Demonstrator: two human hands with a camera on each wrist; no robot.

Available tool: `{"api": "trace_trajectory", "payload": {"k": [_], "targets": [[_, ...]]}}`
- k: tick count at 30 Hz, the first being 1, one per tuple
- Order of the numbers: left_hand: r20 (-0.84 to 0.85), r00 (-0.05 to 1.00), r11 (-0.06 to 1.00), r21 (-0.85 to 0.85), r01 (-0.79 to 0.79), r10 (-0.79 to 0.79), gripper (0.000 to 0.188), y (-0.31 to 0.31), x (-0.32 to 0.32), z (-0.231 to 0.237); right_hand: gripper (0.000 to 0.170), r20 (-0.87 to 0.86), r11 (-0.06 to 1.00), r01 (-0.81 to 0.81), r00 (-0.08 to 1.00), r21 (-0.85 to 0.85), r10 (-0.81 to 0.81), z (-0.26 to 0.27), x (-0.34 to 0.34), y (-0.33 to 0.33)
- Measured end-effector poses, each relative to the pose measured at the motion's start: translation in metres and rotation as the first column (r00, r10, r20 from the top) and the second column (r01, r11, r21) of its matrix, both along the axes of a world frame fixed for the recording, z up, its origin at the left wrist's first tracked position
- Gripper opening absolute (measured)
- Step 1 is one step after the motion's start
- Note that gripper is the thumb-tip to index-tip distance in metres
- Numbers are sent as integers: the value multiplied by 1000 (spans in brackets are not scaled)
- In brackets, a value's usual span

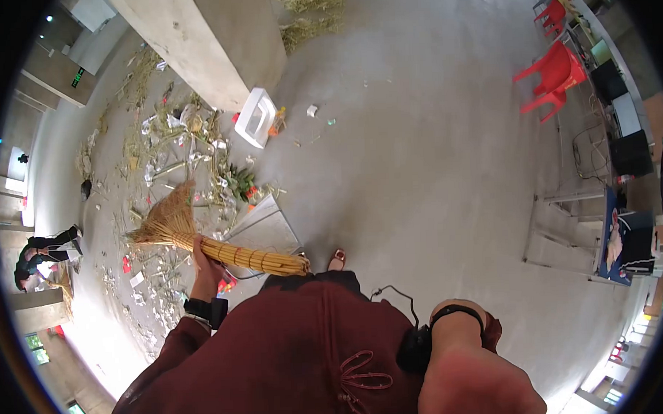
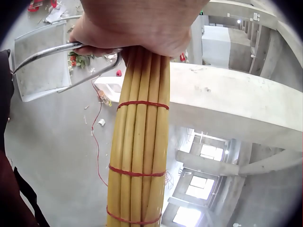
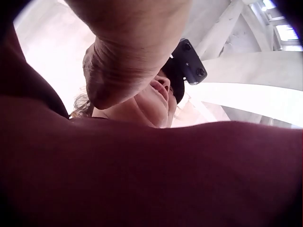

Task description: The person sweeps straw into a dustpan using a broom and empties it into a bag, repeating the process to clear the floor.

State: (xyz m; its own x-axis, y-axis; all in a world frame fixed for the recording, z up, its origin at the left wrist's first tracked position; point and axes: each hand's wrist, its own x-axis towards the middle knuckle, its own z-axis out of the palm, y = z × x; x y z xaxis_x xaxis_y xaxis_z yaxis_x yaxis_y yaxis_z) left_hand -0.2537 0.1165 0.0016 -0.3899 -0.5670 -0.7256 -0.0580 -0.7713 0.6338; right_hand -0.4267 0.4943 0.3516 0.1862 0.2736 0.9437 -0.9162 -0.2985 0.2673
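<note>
My left hand (image 1: pixel 205 268) grips a straw broom (image 1: pixel 249 258) near where the bristles fan out. The handle is a bundle of yellow stalks bound with red ties, seen close in the left wrist view. Past the broom is a grey dustpan (image 1: pixel 268 225); its bent metal handle (image 2: pixel 47 51) runs up to the fingers of this hand, and I cannot tell whether they hold it too. My right hand (image 1: pixel 482 383) is raised at the lower right, close to the face in the right wrist view, its fingers hidden.
Litter (image 1: pixel 190 139) of straw, stems and paper scraps covers the floor at left. A white plastic frame (image 1: pixel 255 118) leans by a concrete pillar (image 1: pixel 216 50). Red chairs (image 1: pixel 553 79) and a metal-framed table (image 1: pixel 566 235) stand at right. Another person (image 1: pixel 45 257) bends at far left.
</note>
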Motion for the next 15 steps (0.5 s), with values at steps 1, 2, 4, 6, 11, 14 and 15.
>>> {"api": "trace_trajectory", "payload": {"k": [1,2,4,6,11,14,15], "targets": [[-16,999,998,53,39,-38,35,-3,-9,-5,37,23,999,-1,1000,41,0,-1,-8,2],[-22,1000,1000,21,12,-11,38,2,-23,-6,37,15,999,-10,1000,32,10,-1,-18,2],[-8,1000,999,36,4,-4,39,17,-53,10,40,15,983,157,988,-98,-156,1,-37,2],[-2,999,995,95,38,-38,39,21,-81,9,41,-21,990,69,997,-123,-72,5,-60,-10],[-26,997,991,114,75,-72,38,27,-155,-13,43,-12,999,-10,1000,32,10,-2,-108,-22],[-61,990,985,109,131,-125,36,33,-215,-16,40,-4,993,-72,997,93,73,0,-151,-41],[-62,991,985,116,126,-120,36,36,-230,-23,38,-9,990,-81,997,113,82,1,-166,-46]]}}
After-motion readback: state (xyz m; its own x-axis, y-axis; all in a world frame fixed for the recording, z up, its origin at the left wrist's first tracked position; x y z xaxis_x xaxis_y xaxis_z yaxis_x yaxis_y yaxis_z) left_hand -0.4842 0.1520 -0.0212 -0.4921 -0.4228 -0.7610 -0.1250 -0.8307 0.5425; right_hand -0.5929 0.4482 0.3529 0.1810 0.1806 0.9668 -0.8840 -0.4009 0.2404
